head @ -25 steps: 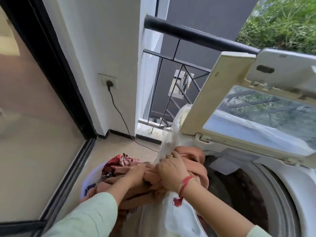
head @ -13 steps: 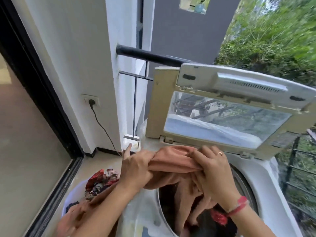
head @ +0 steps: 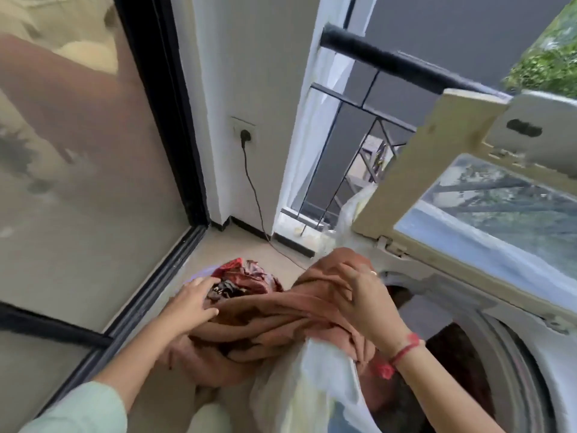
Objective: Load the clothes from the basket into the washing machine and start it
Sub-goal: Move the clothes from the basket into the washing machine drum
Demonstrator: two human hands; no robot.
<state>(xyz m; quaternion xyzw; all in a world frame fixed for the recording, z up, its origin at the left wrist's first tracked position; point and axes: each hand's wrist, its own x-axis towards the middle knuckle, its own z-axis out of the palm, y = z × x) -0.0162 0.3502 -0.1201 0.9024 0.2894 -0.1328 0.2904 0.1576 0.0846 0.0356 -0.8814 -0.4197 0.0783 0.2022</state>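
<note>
A long peach-brown cloth [head: 281, 310] stretches from the basket on the floor up over the rim of the top-loading washing machine [head: 524, 348]. My right hand [head: 362, 295] grips a bunch of this cloth above the left edge of the drum opening [head: 462, 367]. My left hand [head: 193, 303] reaches down with spread fingers onto the cloth and the red and dark patterned clothes [head: 246, 276] in the basket [head: 199, 273], whose pale rim barely shows. The machine's lid [head: 415, 182] stands open.
A clear plastic cover [head: 312, 379] hangs over the machine's front left corner. A black cable [head: 253, 189] runs from the wall socket [head: 245, 134] down across the floor. A glass sliding door [head: 78, 182] is to the left, a black balcony railing [head: 384, 57] behind.
My left hand let go of the peach cloth and dropped back to the basket. My right hand still holds the cloth by the drum. The view swung left and down.
</note>
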